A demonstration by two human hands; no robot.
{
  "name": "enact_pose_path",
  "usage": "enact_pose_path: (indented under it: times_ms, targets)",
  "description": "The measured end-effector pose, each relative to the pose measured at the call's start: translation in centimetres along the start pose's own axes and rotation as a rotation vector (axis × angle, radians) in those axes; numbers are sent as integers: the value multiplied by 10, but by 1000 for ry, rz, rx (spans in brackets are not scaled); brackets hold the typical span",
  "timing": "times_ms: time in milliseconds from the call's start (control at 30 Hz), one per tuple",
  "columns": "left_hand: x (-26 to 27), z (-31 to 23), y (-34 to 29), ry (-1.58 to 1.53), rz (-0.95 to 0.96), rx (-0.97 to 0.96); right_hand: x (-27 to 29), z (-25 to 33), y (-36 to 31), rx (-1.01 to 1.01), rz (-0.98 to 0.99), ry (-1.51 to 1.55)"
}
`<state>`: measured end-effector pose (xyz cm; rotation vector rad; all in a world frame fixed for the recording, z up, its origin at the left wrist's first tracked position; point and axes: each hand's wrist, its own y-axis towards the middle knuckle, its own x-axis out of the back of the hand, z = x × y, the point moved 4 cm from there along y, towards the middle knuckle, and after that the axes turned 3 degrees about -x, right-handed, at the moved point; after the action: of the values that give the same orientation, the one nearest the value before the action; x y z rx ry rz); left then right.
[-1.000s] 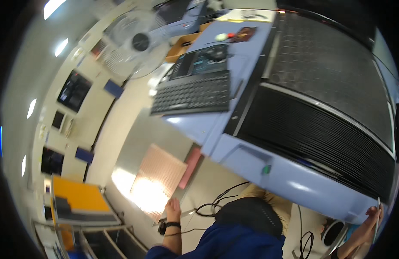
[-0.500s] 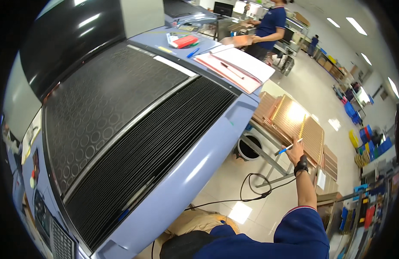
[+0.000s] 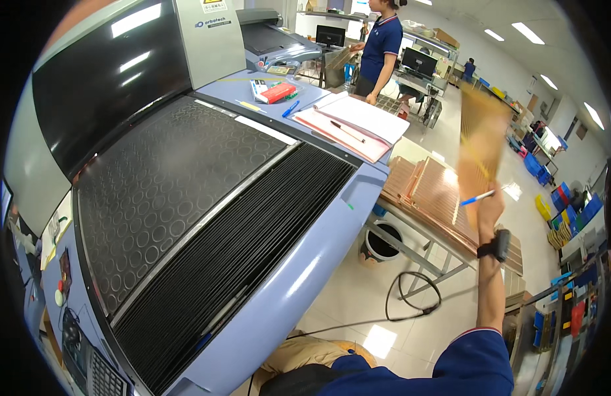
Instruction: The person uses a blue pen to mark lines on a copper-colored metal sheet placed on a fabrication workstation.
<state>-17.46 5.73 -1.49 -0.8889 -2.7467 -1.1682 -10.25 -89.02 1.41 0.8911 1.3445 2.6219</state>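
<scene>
My right hand (image 3: 491,210) is closed on the lower end of a thin copper-coloured panel (image 3: 482,142), held up nearly on edge and blurred by motion. A blue and white pen (image 3: 477,198) sticks out from the same hand's fingers. Below and left of the raised panel lie stacked copper-coloured panels (image 3: 432,190) on a metal-legged table. A black watch (image 3: 496,245) is on my right wrist. My left hand is out of the picture.
A large blue-grey machine (image 3: 305,247) with a black circle-patterned bed (image 3: 180,178) fills the left. Papers (image 3: 361,117), pens and a red box (image 3: 278,92) lie on its far ledge. A bucket (image 3: 381,243) and a looped cable (image 3: 411,315) are on the floor. A co-worker (image 3: 379,53) stands beyond.
My right hand has lifted a panel off the stack, up and to the right, with the pen still in its fingers. The co-worker's copper-coloured sheet no longer shows above the papers.
</scene>
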Motion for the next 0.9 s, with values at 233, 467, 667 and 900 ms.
enact_pose_path:
  times_ms: [233, 467, 667, 900]
  targets:
    - [20, 10, 2, 12, 52, 151, 47, 186, -27, -375, 284, 1526]
    - [13, 67, -11, -24, -1, 175, 54, 325, -114, -535, 758, 1939]
    - [14, 51, -12, -85, -46, 139, 47, 397, -210, -532, 1051, 1936]
    - [21, -1, -14, 118, -39, 221, 106, 463, -316, -727, 1328, 2021]
